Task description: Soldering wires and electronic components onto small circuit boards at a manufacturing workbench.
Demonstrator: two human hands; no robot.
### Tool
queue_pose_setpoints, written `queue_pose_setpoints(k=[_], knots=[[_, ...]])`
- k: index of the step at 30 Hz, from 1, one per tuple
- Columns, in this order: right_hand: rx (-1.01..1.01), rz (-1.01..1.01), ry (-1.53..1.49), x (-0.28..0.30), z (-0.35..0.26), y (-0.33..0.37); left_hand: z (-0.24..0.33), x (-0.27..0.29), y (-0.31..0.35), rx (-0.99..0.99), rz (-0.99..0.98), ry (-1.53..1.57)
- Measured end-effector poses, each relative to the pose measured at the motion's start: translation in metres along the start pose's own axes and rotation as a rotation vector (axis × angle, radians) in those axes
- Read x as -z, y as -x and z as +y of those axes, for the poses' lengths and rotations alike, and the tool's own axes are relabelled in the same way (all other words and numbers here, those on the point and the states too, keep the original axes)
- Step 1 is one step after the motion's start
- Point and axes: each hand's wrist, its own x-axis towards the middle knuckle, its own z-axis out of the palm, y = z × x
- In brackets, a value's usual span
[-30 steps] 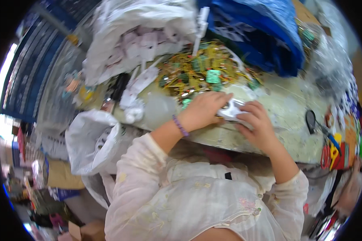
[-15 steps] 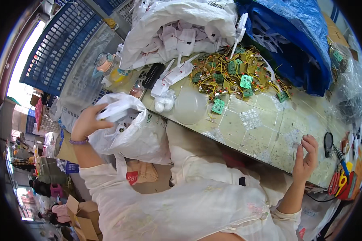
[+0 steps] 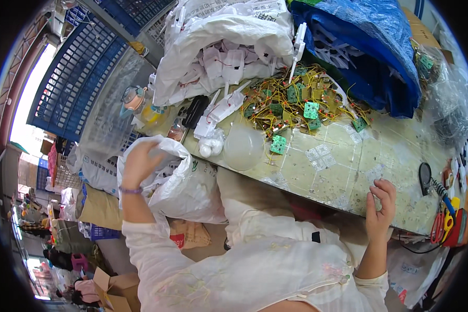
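My left hand [image 3: 142, 165], a purple band at its wrist, is at the mouth of a white woven sack [image 3: 190, 195]. Its fingers are slightly blurred, with thumb and fingertips apart and no part visible between them. White plastic pieces [image 3: 166, 169] lie inside the sack. My right hand [image 3: 381, 204] is at the table's near edge on the right, fingers loosely bent and apart, holding nothing. On the table [image 3: 343, 177] lies a heap of green circuit boards [image 3: 311, 110] with yellow wires. White plastic housings [image 3: 221, 112] lie left of it, next to a translucent round lid [image 3: 243, 147].
A large white sack [image 3: 218, 36] of white housings stands at the back, beside a blue sack [image 3: 369, 47] of white parts. Scissors [image 3: 449, 223] and a black-rimmed magnifier [image 3: 425, 178] are at the right edge. A cardboard box [image 3: 117, 288] sits lower left.
My left hand has moved right, over the sack's mouth, and the white plastic part it held no longer shows in it. My right hand has shifted slightly left. The view has tilted a little.
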Motion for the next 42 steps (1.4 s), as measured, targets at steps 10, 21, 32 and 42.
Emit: queue_pose_setpoints(k=[10,21,32,42], knots=[[-0.029,0.020,0.025,-0.006,0.002,0.002,0.104,-0.069,-0.154,-0.238,-0.131,0.087],[0.033,0.074,0.110,-0.012,-0.004,-0.001,0.214,-0.024,-0.045,-0.510,0.219,0.287],[-0.001,-0.283,0.525,-0.016,0.028,-0.102,0.326,-0.101,0.009,-0.502,-0.015,0.287],[0.030,-0.015,0.224,-0.043,0.091,-0.142,0.321,-0.105,0.013,-0.511,0.022,0.475]])
